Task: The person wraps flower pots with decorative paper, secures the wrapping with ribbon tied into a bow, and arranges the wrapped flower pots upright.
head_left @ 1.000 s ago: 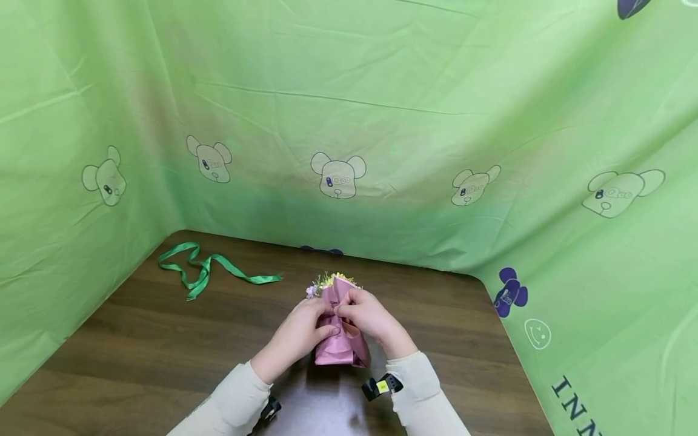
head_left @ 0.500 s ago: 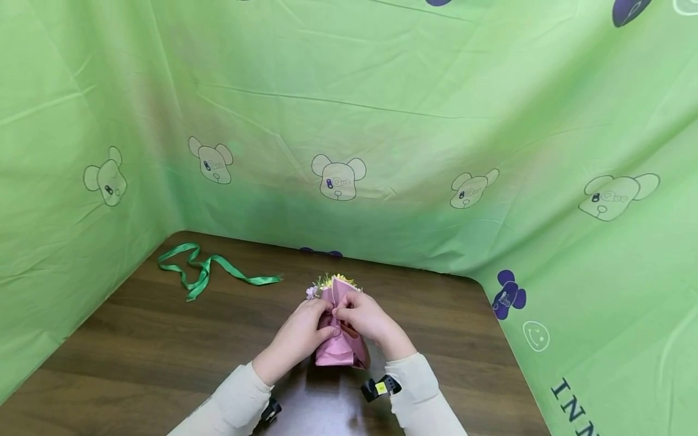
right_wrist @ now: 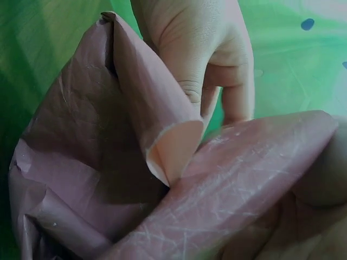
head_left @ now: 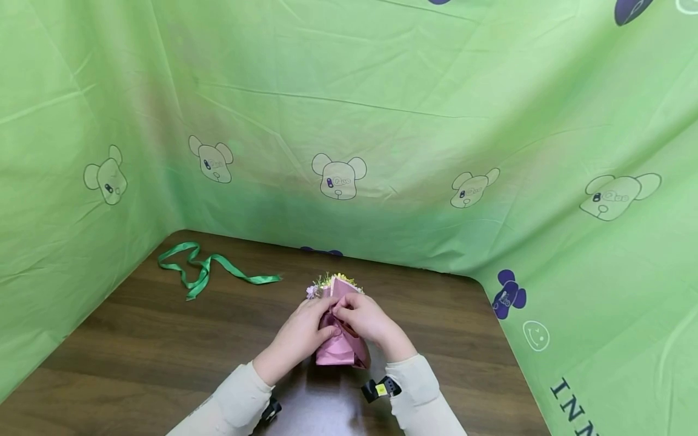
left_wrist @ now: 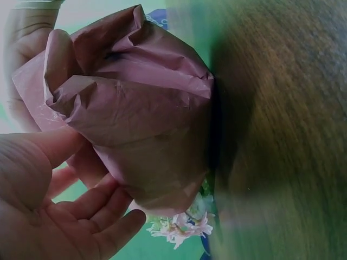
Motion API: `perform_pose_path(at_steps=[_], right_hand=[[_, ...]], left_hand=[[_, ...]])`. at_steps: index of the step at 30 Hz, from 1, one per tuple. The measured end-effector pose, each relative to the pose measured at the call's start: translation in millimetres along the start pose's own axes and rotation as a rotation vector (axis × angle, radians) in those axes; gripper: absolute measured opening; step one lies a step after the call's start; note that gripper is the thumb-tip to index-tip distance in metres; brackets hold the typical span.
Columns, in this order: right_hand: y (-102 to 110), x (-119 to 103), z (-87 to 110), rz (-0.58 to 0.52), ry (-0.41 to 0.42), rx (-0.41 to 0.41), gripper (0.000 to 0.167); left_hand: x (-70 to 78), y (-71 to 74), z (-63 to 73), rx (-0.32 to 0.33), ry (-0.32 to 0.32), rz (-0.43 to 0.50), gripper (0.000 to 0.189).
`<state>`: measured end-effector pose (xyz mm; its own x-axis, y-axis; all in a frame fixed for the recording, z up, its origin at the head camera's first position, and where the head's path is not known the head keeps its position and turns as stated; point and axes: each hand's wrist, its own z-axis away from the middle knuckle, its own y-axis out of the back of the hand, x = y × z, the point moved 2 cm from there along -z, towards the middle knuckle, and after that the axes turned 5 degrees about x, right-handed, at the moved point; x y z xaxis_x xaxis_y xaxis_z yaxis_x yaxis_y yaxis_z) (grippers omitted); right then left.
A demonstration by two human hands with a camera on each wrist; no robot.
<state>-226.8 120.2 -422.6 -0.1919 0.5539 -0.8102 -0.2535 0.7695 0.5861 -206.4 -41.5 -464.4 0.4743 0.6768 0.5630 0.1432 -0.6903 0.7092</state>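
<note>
A small bouquet in pink wrapping paper (head_left: 336, 353) lies near the middle of the table, its yellow and pale purple flowers (head_left: 328, 282) toward the back. My left hand (head_left: 302, 327) holds the bouquet from the left side, thumb on the front of the paper. From the right, my right hand (head_left: 372, 318) pinches the paper at the narrow part, thumb against index finger, beside the left fingertips. In the left wrist view the paper's folded open end (left_wrist: 135, 81) shows, with pale flowers (left_wrist: 181, 228) below it. A rolled paper edge (right_wrist: 173, 151) stands out in the right wrist view.
A loose green ribbon (head_left: 203, 275) lies in curves at the back left of the brown wooden table (head_left: 163, 345). Green printed cloth (head_left: 338, 109) walls in the table at the back and both sides. Both wrists carry black straps (head_left: 382, 389).
My right fingertips have shifted slightly left along the paper. The left fingers have crept a little up and right over it. The bouquet and ribbon stay in place.
</note>
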Motion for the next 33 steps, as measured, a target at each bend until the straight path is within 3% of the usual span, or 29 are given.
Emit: perform_pose_path(at_steps=[5,9,13,16,22,27,30,33], right_hand=[[1.2,0.4,0.6,-0.004,0.019,-0.018,0.017],[1.4,3.3,0.9,-0.126,0.006,-0.051,0.018],[0.1,7.3,-0.5,-0.248,-0.045,-0.077,0.021],[-0.2,8.1,-1.1,-0.256,-0.055,-0.077,0.022],[0.6,8.0,-0.1,-0.253,-0.050,-0.067,0.023],[0.7,9.0,0.5,-0.262,-0.066,-0.061,0.022],[0.4,8.9,0.4,-0.268,-0.071,-0.056,0.020],[0.6,8.3,1.1,-0.274,-0.075,-0.051,0.020]], left_hand=[[-5.0,-1.0,-1.3,-0.017,0.014,0.010,0.050],[-10.5,2.0,-4.5,-0.048,0.027,0.073,0.049],[-19.0,7.3,-8.5,-0.117,0.061,0.140,0.050],[-25.2,11.5,-12.4,-0.179,0.054,0.141,0.047],[-26.2,17.3,-21.1,-0.247,-0.061,0.058,0.035],[-23.3,20.0,-23.9,-0.237,-0.147,-0.121,0.030],[-21.7,21.4,-26.8,-0.215,-0.270,-0.216,0.027],[-20.3,21.7,-30.8,-0.226,-0.404,-0.253,0.026]])
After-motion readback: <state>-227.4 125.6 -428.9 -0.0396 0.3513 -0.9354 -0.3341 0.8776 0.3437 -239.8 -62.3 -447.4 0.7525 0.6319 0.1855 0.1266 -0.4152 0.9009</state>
